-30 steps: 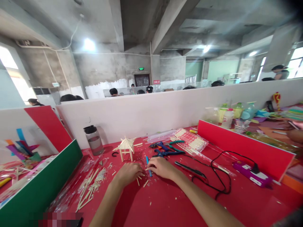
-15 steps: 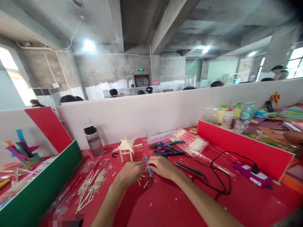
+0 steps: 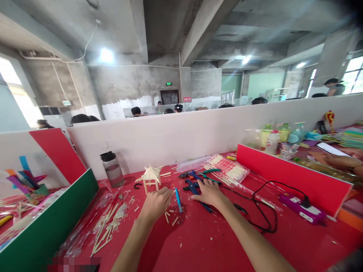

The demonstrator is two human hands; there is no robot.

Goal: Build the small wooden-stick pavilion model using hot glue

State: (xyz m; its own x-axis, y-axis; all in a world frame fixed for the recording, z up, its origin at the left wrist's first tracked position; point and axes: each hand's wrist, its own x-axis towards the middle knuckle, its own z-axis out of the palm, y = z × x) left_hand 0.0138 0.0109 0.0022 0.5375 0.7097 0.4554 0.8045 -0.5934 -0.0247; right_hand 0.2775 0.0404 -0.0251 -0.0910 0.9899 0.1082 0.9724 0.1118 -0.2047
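My left hand is closed beside the small stick-built pavilion, its fingertips pressed together. Whatever it may pinch is hidden from me. Just right of those fingertips a slim light-blue object lies on the red tabletop. My right hand is spread over blue-handled cutters, thumb and fingers apart, and part of the tool runs under the palm. Behind it lie other blue-handled pliers and a green-handled tool. Short cut stick pieces are scattered near my hands.
A water bottle stands at the back left. Loose sticks and plastic wrap lie by the green divider. Bundled sticks lie at the back right. A black cable runs to a purple power strip near the red divider.
My right hand has left the light-blue object and moved right onto the blue-handled cutters, its fingers spreading. The left hand stays near the pavilion. At far right, another person's hand and a phone have shifted.
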